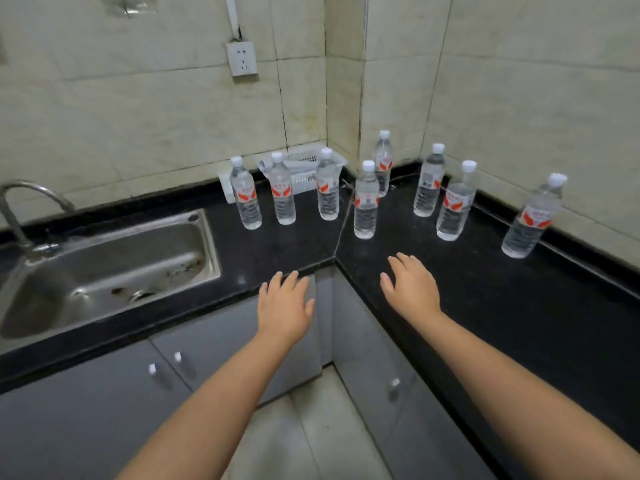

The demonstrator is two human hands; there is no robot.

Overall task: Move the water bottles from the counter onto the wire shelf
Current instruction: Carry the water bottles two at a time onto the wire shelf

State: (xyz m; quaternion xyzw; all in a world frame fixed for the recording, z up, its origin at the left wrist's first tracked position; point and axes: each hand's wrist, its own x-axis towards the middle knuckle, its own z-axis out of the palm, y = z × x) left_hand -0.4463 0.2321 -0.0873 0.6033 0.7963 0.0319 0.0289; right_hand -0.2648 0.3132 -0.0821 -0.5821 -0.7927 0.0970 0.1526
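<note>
Several clear water bottles with white caps and red labels stand upright on the black L-shaped counter (485,292). One group of three starts with a bottle (246,195) near the sink; a nearer bottle (365,202) stands at the corner seam, and the rightmost bottle (531,220) stands by the right wall. My left hand (285,306) hovers at the counter's front edge with straight fingers and holds nothing. My right hand (412,285) is held over the counter in front of the corner bottle, fingers relaxed and empty. No wire shelf is in view.
A steel sink (104,271) with a curved tap (20,209) fills the left counter. A white plastic basket (304,168) sits in the back corner behind the bottles. A wall socket (241,58) hangs above. Grey cabinet doors (104,393) run below, with tiled floor between.
</note>
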